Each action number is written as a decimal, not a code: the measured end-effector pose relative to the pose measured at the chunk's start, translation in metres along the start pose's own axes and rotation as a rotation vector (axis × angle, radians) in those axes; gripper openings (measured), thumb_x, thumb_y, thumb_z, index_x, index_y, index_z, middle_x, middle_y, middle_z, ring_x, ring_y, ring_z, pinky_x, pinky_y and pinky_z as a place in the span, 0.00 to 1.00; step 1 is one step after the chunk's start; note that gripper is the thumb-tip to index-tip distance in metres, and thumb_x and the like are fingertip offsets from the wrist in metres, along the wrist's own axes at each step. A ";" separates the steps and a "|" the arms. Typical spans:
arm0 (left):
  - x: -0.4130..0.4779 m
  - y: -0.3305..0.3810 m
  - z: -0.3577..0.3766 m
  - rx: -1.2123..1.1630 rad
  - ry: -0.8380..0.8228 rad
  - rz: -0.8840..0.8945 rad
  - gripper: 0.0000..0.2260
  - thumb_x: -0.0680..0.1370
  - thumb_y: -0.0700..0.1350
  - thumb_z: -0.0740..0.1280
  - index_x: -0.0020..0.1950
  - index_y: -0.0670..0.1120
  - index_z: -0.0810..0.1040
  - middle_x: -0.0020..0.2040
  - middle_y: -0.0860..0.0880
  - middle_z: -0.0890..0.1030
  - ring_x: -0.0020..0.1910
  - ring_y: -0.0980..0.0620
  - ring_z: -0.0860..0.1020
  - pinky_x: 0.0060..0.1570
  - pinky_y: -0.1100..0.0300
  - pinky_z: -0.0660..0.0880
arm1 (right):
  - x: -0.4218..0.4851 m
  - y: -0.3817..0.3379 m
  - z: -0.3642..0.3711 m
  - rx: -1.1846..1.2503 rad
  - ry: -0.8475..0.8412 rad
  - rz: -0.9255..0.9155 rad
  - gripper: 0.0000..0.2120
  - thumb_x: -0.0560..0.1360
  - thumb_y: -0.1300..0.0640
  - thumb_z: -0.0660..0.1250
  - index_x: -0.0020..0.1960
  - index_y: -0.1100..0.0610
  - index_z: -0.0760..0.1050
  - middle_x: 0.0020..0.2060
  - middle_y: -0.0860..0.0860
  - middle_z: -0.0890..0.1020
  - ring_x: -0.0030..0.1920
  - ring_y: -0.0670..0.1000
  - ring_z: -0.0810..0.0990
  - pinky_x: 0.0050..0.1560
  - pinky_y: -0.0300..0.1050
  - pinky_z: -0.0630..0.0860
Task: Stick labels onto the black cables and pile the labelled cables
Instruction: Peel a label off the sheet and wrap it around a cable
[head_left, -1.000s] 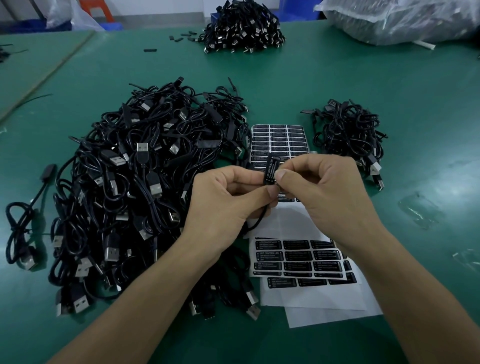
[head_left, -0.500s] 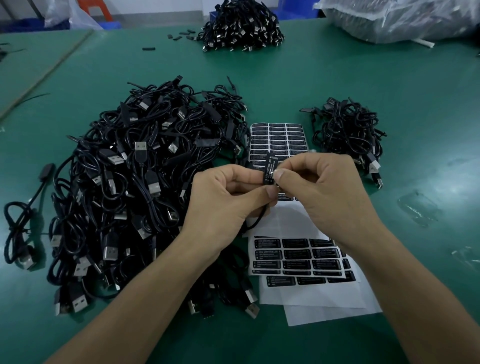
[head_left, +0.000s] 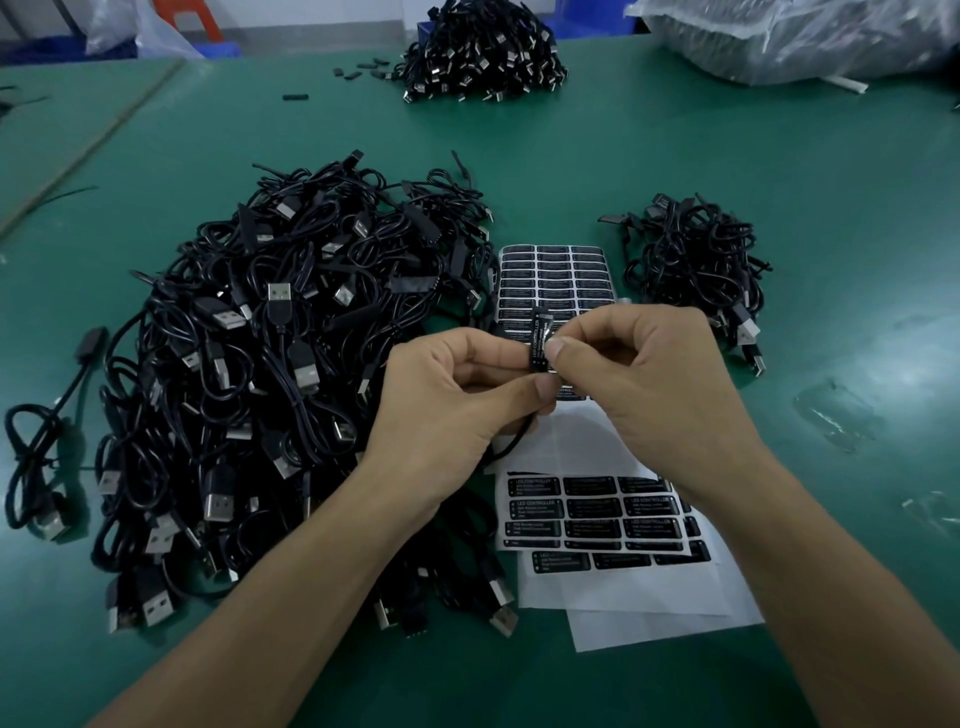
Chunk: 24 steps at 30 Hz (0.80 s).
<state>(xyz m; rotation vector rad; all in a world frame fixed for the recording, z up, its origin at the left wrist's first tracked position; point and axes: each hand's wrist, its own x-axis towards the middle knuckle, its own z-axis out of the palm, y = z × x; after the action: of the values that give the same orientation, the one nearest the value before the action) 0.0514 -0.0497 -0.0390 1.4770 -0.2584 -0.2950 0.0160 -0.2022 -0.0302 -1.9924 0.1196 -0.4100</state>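
Left hand and right hand both pinch a labelled cable controller above the green table; a cable heap, label sheets and a plastic bag lie around.

"LED CONTROLLER" on label sheet

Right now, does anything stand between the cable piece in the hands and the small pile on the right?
Nothing visible does. The left hand and right hand pinch the cable piece; only the right hand lies toward the small pile.
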 end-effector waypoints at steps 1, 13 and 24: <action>0.000 0.000 0.000 0.000 -0.005 0.000 0.13 0.63 0.43 0.78 0.43 0.41 0.82 0.36 0.43 0.86 0.33 0.51 0.85 0.34 0.63 0.80 | 0.000 0.000 0.000 -0.003 0.003 0.002 0.08 0.74 0.59 0.72 0.37 0.51 0.82 0.31 0.45 0.84 0.33 0.42 0.82 0.40 0.40 0.81; 0.000 0.000 0.000 0.007 -0.016 -0.002 0.13 0.63 0.44 0.78 0.44 0.42 0.82 0.37 0.43 0.86 0.35 0.50 0.85 0.35 0.63 0.80 | -0.001 -0.002 0.000 -0.020 0.035 0.020 0.08 0.73 0.58 0.72 0.36 0.51 0.82 0.31 0.45 0.84 0.34 0.45 0.83 0.42 0.47 0.83; 0.000 -0.001 0.000 0.039 -0.035 0.027 0.12 0.65 0.44 0.77 0.46 0.40 0.83 0.37 0.44 0.86 0.35 0.52 0.85 0.37 0.64 0.79 | -0.005 -0.002 0.001 -0.014 0.069 0.013 0.07 0.68 0.56 0.76 0.34 0.51 0.80 0.28 0.43 0.83 0.29 0.40 0.80 0.32 0.30 0.73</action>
<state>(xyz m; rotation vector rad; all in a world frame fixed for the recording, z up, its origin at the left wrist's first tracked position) 0.0510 -0.0499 -0.0397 1.5064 -0.3132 -0.2957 0.0119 -0.1991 -0.0297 -1.9910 0.1794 -0.4708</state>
